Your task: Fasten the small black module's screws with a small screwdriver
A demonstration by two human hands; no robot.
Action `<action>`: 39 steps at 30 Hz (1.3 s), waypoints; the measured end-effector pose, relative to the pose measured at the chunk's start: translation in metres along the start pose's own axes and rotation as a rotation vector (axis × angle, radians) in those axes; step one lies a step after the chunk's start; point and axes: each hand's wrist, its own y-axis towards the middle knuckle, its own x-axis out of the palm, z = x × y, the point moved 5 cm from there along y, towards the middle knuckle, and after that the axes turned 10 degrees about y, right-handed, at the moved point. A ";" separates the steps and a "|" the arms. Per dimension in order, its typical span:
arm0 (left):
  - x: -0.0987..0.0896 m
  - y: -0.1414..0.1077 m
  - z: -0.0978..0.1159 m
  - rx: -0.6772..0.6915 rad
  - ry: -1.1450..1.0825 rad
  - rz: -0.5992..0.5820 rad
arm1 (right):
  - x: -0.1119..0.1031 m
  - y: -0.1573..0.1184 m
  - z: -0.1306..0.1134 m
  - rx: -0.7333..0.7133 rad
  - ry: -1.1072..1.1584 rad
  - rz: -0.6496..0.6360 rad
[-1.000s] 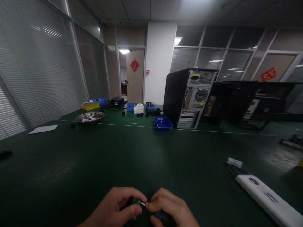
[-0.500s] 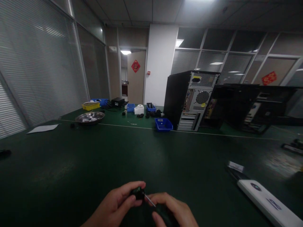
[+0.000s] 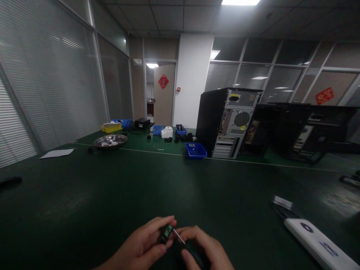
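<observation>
Near the bottom centre, my left hand point(image 3: 146, 242) pinches a small dark part with a green circuit board point(image 3: 167, 233) between thumb and fingers. My right hand point(image 3: 204, 247) is wrapped round the dark handle of a screwdriver point(image 3: 179, 237). Its thin metal shaft points up and left, and the tip is at the edge of the small part. Whether the tip touches it I cannot tell. Both hands are over the dark green table point(image 3: 112, 195).
A white device point(image 3: 320, 242) with a cable lies at the right. Farther back are a blue tray point(image 3: 196, 150), a black computer tower point(image 3: 212, 120), a metal bowl point(image 3: 110, 141), a yellow basket point(image 3: 111, 128), a white sheet point(image 3: 57, 153) and a black object point(image 3: 10, 181).
The small part has turned in my left hand, so more of its green board shows. The whole view has shifted slightly, with the background a little lower and to the right.
</observation>
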 end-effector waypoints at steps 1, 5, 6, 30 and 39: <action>0.000 0.002 -0.004 0.022 -0.013 -0.014 | -0.001 0.000 -0.001 -0.021 -0.002 0.011; -0.005 0.004 -0.012 0.044 0.025 0.035 | -0.002 -0.001 -0.003 -0.072 -0.068 0.030; -0.007 0.004 -0.011 0.040 0.054 0.062 | -0.002 -0.001 -0.004 -0.088 -0.083 0.017; -0.006 0.005 0.003 -0.159 -0.006 0.156 | 0.006 -0.004 -0.013 -0.169 -0.158 -0.086; -0.010 0.004 0.010 -0.115 0.071 0.229 | 0.006 -0.005 -0.010 -0.215 -0.115 -0.083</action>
